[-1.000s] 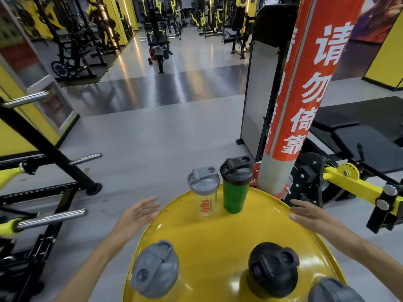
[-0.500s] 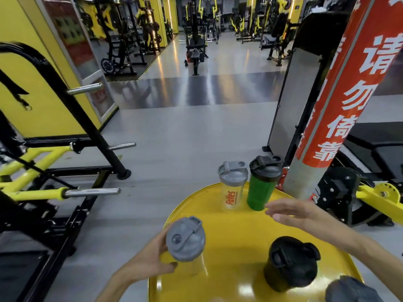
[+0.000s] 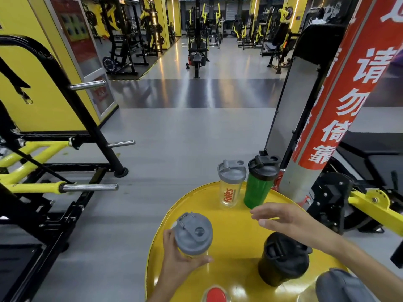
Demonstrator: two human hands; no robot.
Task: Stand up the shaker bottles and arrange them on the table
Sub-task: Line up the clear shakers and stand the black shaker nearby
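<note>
The bench (image 3: 235, 227) was a round, glossy yellow top with a raised lip, and the ceiling lights glared off it. At its far edge two shakers stood upright, touching or nearly so: a clear shaker (image 3: 230, 184) with a grey lid and orange lettering, and a green shaker (image 3: 259, 182) with a black lid to its right. Just behind them rose a thick post (image 3: 340, 101) wrapped in red with white characters, grey at its foot.

The left hand (image 3: 181, 258) was closed around a grey-lidded shaker (image 3: 193, 233) near the bench's left rim, fingers curled on its body below the lid; I could not tell if its base touched the surface. The right hand (image 3: 285, 221) hovered open above the middle of the bench, fingers spread and flat, holding nothing, near the green shaker without touching it. A black shaker (image 3: 283, 258) stood under that forearm on the near right. At the bottom edge a grey lid (image 3: 342, 286) and a red cap (image 3: 216, 295) showed only in part.

Round about lay a gym: a grey floor (image 3: 174, 138) with a darker shiny band farther off, yellow walls, a black and yellow rack (image 3: 65, 149) with steel pegs on the left, and rows of machines down the hall.
</note>
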